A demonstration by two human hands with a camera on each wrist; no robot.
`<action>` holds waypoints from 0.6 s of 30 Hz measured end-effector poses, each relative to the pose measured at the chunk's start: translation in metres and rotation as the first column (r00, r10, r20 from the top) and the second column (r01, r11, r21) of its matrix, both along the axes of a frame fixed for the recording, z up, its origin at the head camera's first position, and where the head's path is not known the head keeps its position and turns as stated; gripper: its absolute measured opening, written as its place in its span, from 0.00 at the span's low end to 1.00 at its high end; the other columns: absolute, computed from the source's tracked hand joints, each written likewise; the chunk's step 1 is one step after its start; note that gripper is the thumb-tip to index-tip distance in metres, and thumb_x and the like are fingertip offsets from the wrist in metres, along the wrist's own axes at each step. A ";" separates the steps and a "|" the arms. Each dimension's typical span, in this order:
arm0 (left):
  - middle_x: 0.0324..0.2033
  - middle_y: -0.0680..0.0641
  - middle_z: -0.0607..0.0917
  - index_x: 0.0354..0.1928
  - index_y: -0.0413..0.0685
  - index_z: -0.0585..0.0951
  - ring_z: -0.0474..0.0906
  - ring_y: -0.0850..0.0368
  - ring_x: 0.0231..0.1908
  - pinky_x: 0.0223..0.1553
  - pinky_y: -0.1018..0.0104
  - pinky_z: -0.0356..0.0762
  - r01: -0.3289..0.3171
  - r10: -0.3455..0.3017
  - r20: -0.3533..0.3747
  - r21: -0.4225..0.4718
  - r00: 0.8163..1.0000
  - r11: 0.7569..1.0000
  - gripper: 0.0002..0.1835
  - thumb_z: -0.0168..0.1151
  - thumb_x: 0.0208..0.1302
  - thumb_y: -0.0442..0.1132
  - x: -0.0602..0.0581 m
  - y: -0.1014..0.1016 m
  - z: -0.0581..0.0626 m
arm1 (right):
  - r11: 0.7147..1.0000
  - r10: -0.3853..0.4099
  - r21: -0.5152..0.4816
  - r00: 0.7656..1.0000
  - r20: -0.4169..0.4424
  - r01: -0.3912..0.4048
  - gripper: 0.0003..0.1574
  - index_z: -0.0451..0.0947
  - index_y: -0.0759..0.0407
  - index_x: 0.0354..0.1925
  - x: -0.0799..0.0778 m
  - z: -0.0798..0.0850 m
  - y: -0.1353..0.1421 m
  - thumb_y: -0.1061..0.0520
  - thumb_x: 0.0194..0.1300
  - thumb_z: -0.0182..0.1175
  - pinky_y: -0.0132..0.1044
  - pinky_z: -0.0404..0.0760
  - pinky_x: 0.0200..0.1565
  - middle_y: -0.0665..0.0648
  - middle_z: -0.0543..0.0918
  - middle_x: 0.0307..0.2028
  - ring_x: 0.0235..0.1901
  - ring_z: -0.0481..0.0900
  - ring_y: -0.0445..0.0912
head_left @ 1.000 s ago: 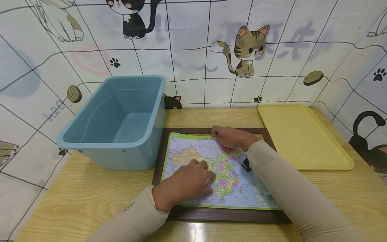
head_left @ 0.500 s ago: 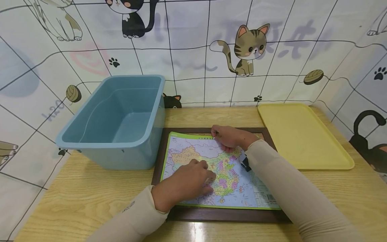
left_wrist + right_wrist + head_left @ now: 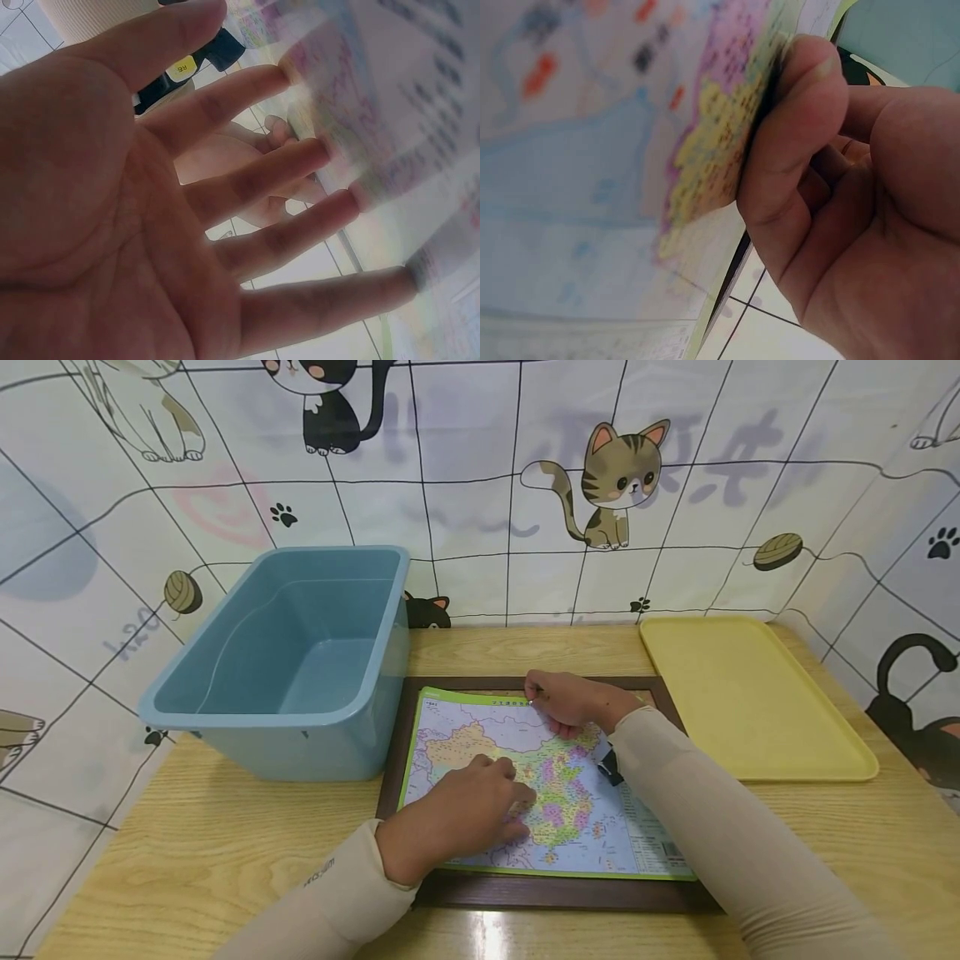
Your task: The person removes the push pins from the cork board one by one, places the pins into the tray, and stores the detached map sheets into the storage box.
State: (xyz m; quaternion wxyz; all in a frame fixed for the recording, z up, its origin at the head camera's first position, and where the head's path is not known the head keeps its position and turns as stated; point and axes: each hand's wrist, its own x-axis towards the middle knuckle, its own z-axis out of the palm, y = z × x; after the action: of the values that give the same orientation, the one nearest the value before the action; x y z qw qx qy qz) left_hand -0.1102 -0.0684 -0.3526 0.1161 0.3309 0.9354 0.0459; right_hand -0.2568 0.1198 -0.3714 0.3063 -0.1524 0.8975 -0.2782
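A map sheet [image 3: 480, 727] with a green border lies over a board with a dark brown frame [image 3: 570, 893]. A tan strip of the board's surface shows past the map's upper right edge. My left hand [image 3: 468, 810] rests on the map's lower left part; in the left wrist view its spread fingers [image 3: 247, 176] touch the sheet with their tips. At the map's top edge, my right hand [image 3: 573, 700] pinches a small shiny pin [image 3: 532, 701], mostly hidden by the fingertips. Its curled fingers [image 3: 787, 142] lie against the sheet in the right wrist view.
A deep blue plastic tub [image 3: 262, 721] stands left of the board. On the right lies a flat yellow tray [image 3: 757, 702]. Both are on a wooden table [image 3: 187, 852], with a cat-patterned sheet [image 3: 480, 510] behind. A black wrist device [image 3: 611, 768] sits under the right wrist.
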 end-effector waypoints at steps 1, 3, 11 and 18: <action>0.50 0.51 0.82 0.54 0.64 0.85 0.77 0.51 0.50 0.37 0.58 0.82 -0.001 0.001 0.000 0.000 1.000 1.000 0.17 0.68 0.64 0.54 0.000 0.000 0.000 | 1.000 0.000 0.004 1.000 -0.001 0.000 0.06 0.63 0.55 0.51 0.000 0.000 0.000 0.56 0.80 0.44 0.35 0.77 0.23 0.55 0.74 0.24 0.21 0.72 0.46; 0.50 0.51 0.82 0.54 0.64 0.85 0.76 0.51 0.50 0.37 0.58 0.82 -0.001 0.001 0.001 0.002 1.000 1.000 0.17 0.68 0.64 0.54 0.000 0.000 0.000 | 1.000 -0.001 0.009 1.000 -0.001 0.001 0.05 0.63 0.55 0.51 0.000 0.001 0.000 0.56 0.80 0.44 0.35 0.78 0.23 0.55 0.74 0.23 0.20 0.73 0.45; 0.52 0.50 0.82 0.55 0.64 0.85 0.76 0.50 0.51 0.38 0.58 0.83 0.000 0.000 -0.003 0.001 1.000 1.000 0.18 0.68 0.64 0.54 0.000 0.000 0.000 | 1.000 0.007 0.009 1.000 -0.004 -0.007 0.06 0.63 0.56 0.51 0.000 0.001 0.001 0.57 0.80 0.44 0.34 0.77 0.25 0.55 0.75 0.24 0.22 0.74 0.45; 0.52 0.50 0.82 0.55 0.64 0.85 0.77 0.50 0.52 0.38 0.57 0.83 0.002 -0.002 -0.007 0.000 1.000 1.000 0.18 0.67 0.65 0.54 0.000 0.000 0.000 | 1.000 0.007 -0.005 1.000 0.004 -0.007 0.06 0.62 0.55 0.51 0.000 0.001 0.001 0.57 0.80 0.43 0.34 0.76 0.24 0.55 0.74 0.24 0.21 0.72 0.45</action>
State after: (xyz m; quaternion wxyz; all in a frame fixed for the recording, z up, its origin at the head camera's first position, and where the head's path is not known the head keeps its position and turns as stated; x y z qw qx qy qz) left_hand -0.1098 -0.0683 -0.3522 0.1130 0.3321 0.9354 0.0446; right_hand -0.2567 0.1209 -0.3707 0.3087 -0.1559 0.8956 -0.2798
